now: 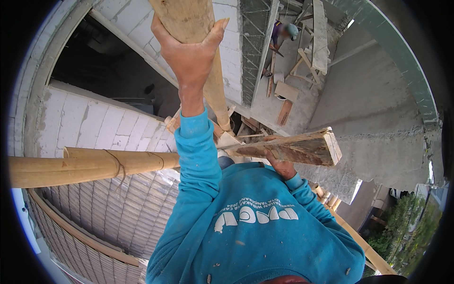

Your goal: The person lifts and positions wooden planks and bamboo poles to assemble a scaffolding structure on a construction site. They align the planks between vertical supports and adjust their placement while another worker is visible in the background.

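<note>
My left hand (189,59) is raised and wrapped round a thick upright bamboo pole (185,21), with the thumb and fingers on either side of it. The pole runs down past my forearm toward a joint of timbers in front of me. At waist height on the right, my right hand (282,166) grips a rough, stained wooden plank (298,147) from beneath. One sawn end of the plank points right, and its other end reaches toward the foot of the pole. Part of my right hand's fingers is hidden behind the plank.
Bamboo poles (94,164) tied with cord extend left above a tiled roof (109,213). A white block wall (97,123) frames a dark opening (113,66). Far below, a person (282,34) works beside a wooden trestle (319,38) and boards. A concrete wall (369,94) rises right.
</note>
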### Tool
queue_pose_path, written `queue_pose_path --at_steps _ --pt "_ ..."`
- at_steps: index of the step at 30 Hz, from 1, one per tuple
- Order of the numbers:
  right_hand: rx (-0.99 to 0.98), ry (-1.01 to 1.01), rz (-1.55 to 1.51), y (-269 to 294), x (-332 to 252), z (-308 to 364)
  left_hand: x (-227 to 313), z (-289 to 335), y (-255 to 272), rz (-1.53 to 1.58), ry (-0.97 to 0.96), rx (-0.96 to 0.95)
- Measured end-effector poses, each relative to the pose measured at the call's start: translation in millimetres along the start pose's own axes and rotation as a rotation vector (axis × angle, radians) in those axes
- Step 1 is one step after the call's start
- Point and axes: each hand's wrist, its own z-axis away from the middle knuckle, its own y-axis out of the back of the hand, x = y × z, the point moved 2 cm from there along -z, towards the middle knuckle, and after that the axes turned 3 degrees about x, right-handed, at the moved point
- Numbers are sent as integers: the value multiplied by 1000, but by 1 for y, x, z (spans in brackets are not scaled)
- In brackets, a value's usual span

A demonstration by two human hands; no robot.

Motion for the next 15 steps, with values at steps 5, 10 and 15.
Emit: queue_pose_path --at_steps 5,10,15 --pt "23 -5 -10 -2 2 -1 5 0 -1 31 49 -12" --pt "13 -52 -32 -2 -3 -1 10 -2 -1 55 11 -11" --pt "24 -14 -11 -2 -1 -1 21 0 -2 114 157 -22"
